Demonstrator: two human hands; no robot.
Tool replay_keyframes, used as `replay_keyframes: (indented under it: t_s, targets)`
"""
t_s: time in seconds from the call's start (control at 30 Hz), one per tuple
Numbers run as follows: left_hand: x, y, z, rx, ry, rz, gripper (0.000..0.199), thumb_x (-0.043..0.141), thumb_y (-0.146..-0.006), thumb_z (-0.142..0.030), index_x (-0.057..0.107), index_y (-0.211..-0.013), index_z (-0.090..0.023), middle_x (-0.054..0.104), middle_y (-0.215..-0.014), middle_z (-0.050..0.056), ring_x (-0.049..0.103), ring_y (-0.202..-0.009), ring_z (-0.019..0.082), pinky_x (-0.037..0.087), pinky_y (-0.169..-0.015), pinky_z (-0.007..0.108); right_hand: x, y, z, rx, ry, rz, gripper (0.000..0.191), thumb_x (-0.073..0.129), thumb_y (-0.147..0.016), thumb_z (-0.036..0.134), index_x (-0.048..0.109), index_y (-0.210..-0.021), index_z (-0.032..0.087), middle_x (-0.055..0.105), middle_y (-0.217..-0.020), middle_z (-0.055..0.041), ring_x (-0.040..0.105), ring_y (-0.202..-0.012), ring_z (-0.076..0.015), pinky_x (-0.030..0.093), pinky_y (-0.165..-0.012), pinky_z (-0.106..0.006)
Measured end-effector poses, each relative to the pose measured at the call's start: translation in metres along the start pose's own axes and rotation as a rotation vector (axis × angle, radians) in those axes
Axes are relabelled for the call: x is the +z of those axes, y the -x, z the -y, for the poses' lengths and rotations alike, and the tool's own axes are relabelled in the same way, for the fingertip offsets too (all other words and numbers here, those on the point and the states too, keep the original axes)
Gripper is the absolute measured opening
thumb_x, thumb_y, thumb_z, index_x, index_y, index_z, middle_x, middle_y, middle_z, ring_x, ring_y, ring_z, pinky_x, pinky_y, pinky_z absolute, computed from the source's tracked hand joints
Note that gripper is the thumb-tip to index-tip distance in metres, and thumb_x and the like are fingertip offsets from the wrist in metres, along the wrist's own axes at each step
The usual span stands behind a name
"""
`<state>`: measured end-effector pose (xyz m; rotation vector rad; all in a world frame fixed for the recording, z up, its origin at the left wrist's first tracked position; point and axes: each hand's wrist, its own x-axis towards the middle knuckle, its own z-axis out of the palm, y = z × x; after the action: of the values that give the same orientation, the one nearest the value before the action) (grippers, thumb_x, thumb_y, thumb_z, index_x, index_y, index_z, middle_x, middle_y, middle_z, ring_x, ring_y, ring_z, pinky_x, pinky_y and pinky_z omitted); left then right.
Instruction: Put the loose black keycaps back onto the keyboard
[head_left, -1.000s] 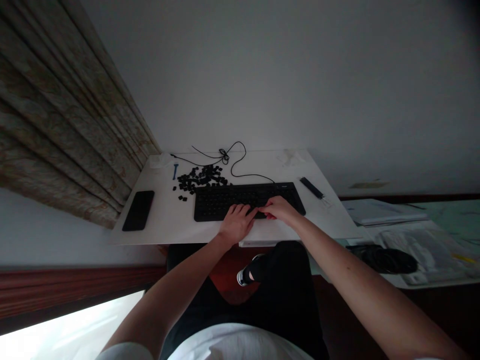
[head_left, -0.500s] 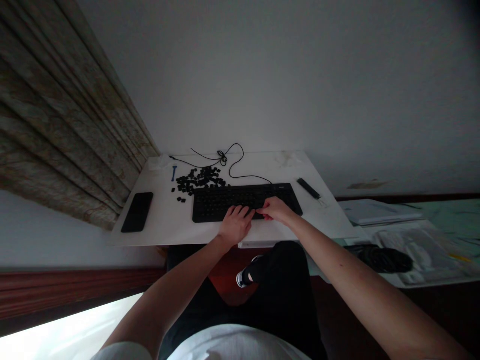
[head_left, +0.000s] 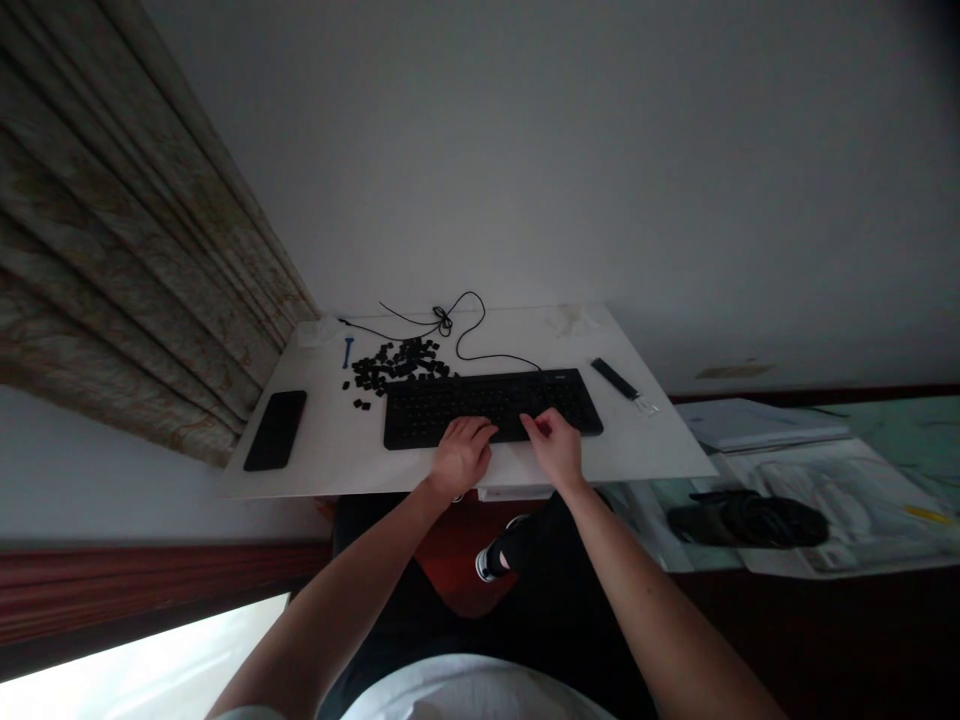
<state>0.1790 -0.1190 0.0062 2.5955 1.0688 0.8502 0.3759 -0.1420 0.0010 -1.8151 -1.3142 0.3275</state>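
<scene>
A black keyboard [head_left: 420, 412] lies on the white table, its cable [head_left: 495, 356] running off behind it. Over its lower middle edge rests my left hand [head_left: 461, 455], with the fingers bent and close together; whatever may be under the fingertips is hidden. My right hand [head_left: 556, 442] is at the front edge, right of the middle, thumb and fingers curled near each other. Anything between them is too small to make out. Several loose black keycaps [head_left: 397, 365] are heaped behind the keyboard's left part. Some dark switch rows show between the hands.
A black phone [head_left: 275, 430] lies on the table [head_left: 341, 465] at the left. Near the keycaps is a small blue tool [head_left: 348, 352]. A black-handled wire puller [head_left: 615, 379] lies right of the keyboard. Bags and a dark bundle [head_left: 750, 520] sit at the right.
My right hand has turned and drawn back toward the keyboard's front edge, apart from the left. My left hand has shifted slightly left and down.
</scene>
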Motion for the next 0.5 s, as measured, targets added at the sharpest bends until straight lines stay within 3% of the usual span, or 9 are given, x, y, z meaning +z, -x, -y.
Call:
replay_keyframes:
  t_s: [0.1,0.2,0.5]
  targets:
    - [-0.009,0.009,0.006,-0.041,0.013,-0.108,0.029,0.050,-0.089,-0.012,0.064,-0.113,-0.020,0.066,-0.112,0.009,0.060,-0.108,0.023,0.048,-0.097,0.044,0.002,0.004,0.001,-0.075,0.081,0.039,0.042,0.053,-0.088,0.061,0.059,-0.073,0.022,0.066,-0.064,-0.0023,0.059,-0.057,-0.0170,0.036,-0.056,-0.027]
    - [-0.027,0.024,0.027,-0.099,-0.028,-0.189,0.026,0.050,-0.090,-0.013,0.066,-0.110,-0.021,0.066,-0.110,0.008,0.061,-0.105,0.023,0.048,-0.097,0.044,0.004,0.006,0.003,-0.119,0.191,0.061,0.040,0.052,-0.089,0.059,0.063,-0.082,0.022,0.066,-0.067,-0.0024,0.059,-0.059,-0.0174,0.033,-0.055,-0.027]
    - [-0.113,0.075,0.136,-0.451,-0.231,-0.358,0.030,0.049,-0.086,-0.017,0.063,-0.113,-0.019,0.062,-0.117,0.011,0.057,-0.116,0.027,0.045,-0.105,0.048,0.005,0.008,0.006,-0.158,0.288,0.067,0.044,0.045,-0.093,0.059,0.066,-0.086,0.021,0.066,-0.068,-0.0036,0.058,-0.060,-0.0172,0.029,-0.053,-0.027]
